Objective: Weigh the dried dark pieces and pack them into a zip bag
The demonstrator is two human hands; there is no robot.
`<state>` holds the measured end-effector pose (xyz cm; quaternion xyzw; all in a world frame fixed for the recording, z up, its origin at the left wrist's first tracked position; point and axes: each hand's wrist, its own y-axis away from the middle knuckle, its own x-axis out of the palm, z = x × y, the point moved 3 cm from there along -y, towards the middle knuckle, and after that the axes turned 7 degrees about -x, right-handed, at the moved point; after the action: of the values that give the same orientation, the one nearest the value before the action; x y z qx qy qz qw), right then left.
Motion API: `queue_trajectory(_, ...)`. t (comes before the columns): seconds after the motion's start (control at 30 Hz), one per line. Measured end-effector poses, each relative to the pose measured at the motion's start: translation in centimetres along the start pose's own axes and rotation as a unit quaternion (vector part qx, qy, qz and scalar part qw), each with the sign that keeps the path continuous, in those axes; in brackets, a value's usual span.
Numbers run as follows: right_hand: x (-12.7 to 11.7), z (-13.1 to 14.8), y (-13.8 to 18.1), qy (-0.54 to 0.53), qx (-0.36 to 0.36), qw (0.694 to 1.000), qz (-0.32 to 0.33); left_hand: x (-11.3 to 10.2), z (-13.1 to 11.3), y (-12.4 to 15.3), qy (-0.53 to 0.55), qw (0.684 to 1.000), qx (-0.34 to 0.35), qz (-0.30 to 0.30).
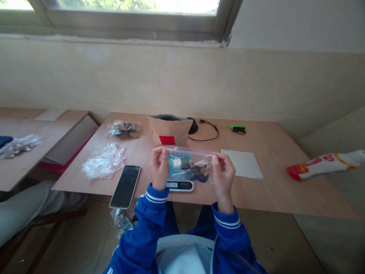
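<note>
While both hands pinch the zip bag (189, 164) top, left hand (159, 167) at 9 o'clock, right hand (223, 176) at 3, above the scale (180, 185): press along the seal evenly, bag level.

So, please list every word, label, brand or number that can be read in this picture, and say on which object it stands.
No text here can be read with certainty.
Red square label on the brown paper pouch: no print legible.
Small white digital scale on the wooden table: its dark panel is too small to read.
Pale tag inside the clear zip bag, held by the left hand and right hand: blurred.
Black smartphone: screen dark.
</note>
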<state>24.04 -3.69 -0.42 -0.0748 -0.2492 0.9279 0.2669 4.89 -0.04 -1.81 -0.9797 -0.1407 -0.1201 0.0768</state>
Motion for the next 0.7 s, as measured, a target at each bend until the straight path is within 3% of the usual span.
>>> queue_trajectory(0.23,-0.5,0.5,0.4,-0.013,0.011,1.0,-0.018,-0.1,-0.3,1.3,0.04,0.998,-0.037,0.011)
queue_trajectory(0.4,-0.3,0.9,0.6,-0.023,0.033,0.997,0.06,-0.3,-1.3,1.7,-0.025,1.0,0.006,0.006)
queue_trajectory(0.57,0.1,0.9,1.1,-0.032,0.068,0.991,0.115,-0.3,-1.9,2.0,-0.008,0.999,0.024,-0.025)
queue_trajectory(0.7,-0.2,0.5,1.2,-0.04,0.089,0.983,0.158,-0.7,-1.7,1.9,-0.006,1.0,0.022,-0.014)
